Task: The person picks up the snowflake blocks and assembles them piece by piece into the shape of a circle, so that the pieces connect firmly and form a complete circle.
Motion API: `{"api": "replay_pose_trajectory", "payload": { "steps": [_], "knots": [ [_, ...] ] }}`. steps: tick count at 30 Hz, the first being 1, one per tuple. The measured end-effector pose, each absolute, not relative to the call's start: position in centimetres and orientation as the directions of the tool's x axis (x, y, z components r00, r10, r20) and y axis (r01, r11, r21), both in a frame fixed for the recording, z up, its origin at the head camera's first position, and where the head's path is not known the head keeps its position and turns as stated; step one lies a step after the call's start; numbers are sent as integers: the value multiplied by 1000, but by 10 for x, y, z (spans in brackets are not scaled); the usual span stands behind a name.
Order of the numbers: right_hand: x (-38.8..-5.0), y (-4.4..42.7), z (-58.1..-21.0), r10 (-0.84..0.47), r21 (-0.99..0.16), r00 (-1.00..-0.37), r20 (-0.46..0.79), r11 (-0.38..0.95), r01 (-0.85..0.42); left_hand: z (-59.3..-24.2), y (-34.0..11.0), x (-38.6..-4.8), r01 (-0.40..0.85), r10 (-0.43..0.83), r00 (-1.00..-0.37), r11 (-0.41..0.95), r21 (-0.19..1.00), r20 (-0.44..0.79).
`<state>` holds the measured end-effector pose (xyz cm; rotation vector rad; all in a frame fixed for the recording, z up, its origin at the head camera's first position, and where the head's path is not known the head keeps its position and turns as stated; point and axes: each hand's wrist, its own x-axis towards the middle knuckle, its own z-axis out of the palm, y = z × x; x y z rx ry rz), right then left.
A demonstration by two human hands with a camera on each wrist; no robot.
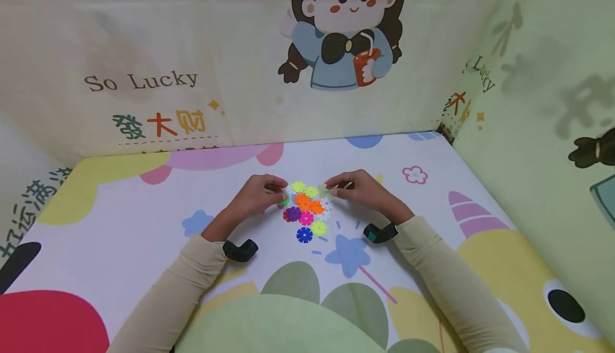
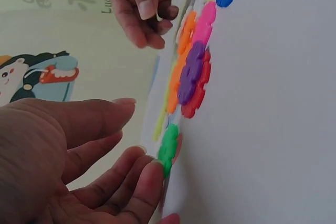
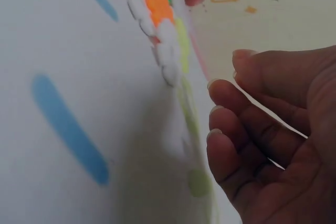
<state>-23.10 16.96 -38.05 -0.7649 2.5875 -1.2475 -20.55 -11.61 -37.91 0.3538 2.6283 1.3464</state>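
Note:
Flat, notched plastic discs lie grouped on the table, among them an orange disc (image 1: 304, 201), a pink disc (image 1: 306, 218), a purple disc (image 2: 191, 73), a dark blue disc (image 1: 304, 235) and a white disc (image 3: 167, 45). The left hand (image 1: 259, 195) is at the group's left side. In the left wrist view its fingertips touch a green disc (image 2: 168, 144), with the thumb held apart from them. At the group's right side, the right hand (image 1: 362, 188) hovers with bent, relaxed fingers; the right wrist view shows nothing between its thumb and fingers.
The tabletop (image 1: 144, 235) has a cartoon-printed cover with a blue star, green shapes and a red patch. Printed cloth walls (image 1: 240, 64) rise behind the table and along its right side. A dark band with a small device (image 1: 240, 250) is on each wrist.

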Motion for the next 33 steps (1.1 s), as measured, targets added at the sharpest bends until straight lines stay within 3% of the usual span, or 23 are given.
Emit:
{"api": "replay_pose_trajectory", "payload": {
  "steps": [6, 17, 26, 33],
  "knots": [
    [-227, 167, -389, -521, -797, -853, 0, 515, -315, -386, -111, -201, 110, 261, -964, 580, 807, -56],
    [-222, 160, -390, -571, -802, -821, 19, 481, -353, -393, -120, -201, 206, 279, -960, 612, 764, 35],
    [-219, 158, -391, -554, -718, -833, -15, 586, -376, -392, -120, -204, 277, 360, -932, 635, 721, 41],
    [-216, 159, -388, -528, -707, -849, 0, 600, -373, -389, -115, -204, 266, 372, -928, 668, 695, -3]
  ]
}}
